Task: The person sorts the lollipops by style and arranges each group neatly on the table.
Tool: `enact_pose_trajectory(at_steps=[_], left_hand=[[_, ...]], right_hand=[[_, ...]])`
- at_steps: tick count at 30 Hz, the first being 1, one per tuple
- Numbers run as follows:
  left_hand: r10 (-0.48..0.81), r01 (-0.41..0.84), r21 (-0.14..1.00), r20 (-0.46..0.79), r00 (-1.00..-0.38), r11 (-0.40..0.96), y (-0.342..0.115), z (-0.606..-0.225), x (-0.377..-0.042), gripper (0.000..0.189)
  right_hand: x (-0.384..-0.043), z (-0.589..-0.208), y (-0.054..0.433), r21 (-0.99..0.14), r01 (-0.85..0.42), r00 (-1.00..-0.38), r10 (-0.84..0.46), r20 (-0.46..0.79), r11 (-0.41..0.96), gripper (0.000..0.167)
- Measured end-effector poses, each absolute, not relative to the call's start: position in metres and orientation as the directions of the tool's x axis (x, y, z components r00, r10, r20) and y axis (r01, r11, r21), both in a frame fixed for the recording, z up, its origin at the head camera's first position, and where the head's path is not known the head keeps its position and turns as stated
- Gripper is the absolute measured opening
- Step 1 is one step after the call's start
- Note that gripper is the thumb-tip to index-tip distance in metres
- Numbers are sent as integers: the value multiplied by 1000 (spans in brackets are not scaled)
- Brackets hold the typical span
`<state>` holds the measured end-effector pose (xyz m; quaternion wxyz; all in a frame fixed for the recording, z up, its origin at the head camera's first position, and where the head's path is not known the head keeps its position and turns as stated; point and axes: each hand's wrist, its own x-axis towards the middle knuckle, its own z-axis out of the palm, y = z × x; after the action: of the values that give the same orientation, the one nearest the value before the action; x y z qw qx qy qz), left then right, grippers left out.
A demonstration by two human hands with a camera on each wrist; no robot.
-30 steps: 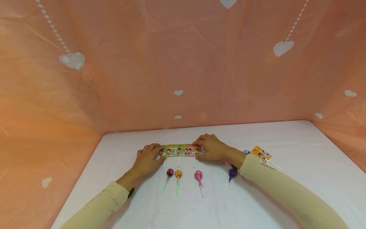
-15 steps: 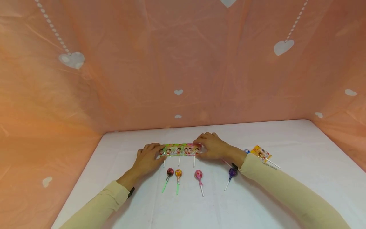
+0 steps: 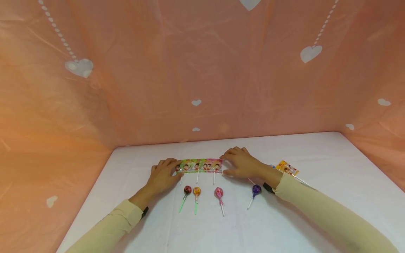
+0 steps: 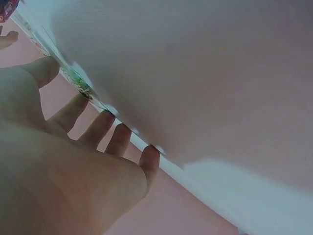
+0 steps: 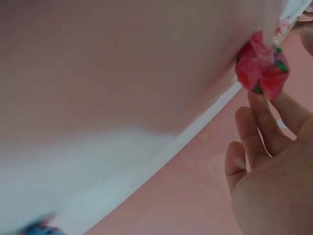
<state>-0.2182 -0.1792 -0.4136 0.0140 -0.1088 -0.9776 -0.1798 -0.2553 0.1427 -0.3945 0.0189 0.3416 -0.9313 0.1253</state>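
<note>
Flat-wrapped lollipops, green ones (image 3: pixel 191 166) and a pink one (image 3: pixel 212 165), lie side by side in a row, white sticks toward me. My left hand (image 3: pixel 165 176) rests at the row's left end, thumb and index finger touching the wrapper; in the left wrist view its fingers are spread against the green wrapper (image 4: pixel 77 82). Just off the row's right end is my right hand (image 3: pixel 241 164), fingers apart and holding nothing. Below the row lie round lollipops: dark red (image 3: pixel 187 190), orange (image 3: pixel 197 192) and pink (image 3: pixel 218 193).
A purple round lollipop (image 3: pixel 256 190) lies below the right wrist. Farther right is a yellow flat-wrapped lollipop (image 3: pixel 287 168), beside a blue one (image 3: pixel 272 166) partly hidden by the arm. A pinkish stick (image 3: pixel 251 181) shows under the right wrist. An orange curtain (image 3: pixel 221 70) borders the white table (image 3: pixel 152 225).
My right hand has let go of the pink flat-wrapped lollipop and moved slightly right, uncovering the row's right end. The left hand has stayed in place.
</note>
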Motion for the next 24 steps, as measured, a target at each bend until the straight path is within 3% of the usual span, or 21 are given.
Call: enact_pose_trajectory(at_steps=[17,24], left_hand=[[216,223,356,60,-975,907,-180,-413,-218,56],[212,219,355,60,-975,909,-179,-412,-217,56]], right_hand=[[-235,-398,183,-213,-625,-781,-604,162,751,47],[-231,-399,195,-229,-673,-739,-650,175,703,43]])
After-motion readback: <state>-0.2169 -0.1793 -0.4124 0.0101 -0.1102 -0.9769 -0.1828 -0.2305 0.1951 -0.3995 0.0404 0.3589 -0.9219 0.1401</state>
